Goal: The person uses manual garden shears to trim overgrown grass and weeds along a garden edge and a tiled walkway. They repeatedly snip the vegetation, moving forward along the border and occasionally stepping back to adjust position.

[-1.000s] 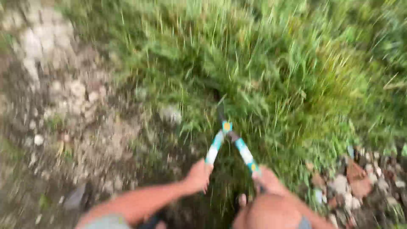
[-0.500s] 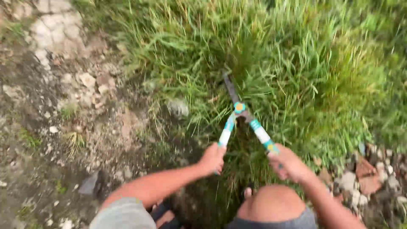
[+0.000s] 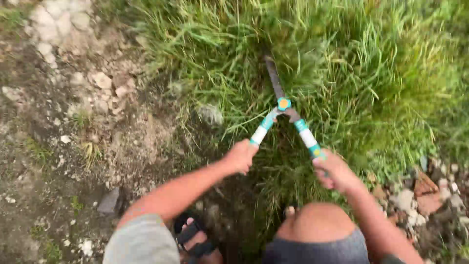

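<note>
A wide patch of long green grass (image 3: 342, 63) fills the upper right, bordered on the left by bare stony ground (image 3: 73, 112) and at the lower right by a scatter of rubble (image 3: 420, 195). Ahead of the person's bent knee (image 3: 320, 227), the garden shears (image 3: 283, 105) reach up into the grass, dark blades closed together and buried among the stems, the two teal-and-white handles spreading back towards the body. The left hand (image 3: 240, 156) is wrapped tight round the end of the left handle, the right hand (image 3: 334, 171) clenched round the right one, the two hands well apart. A sandalled foot (image 3: 195, 239) stands on the dark soil below.
</note>
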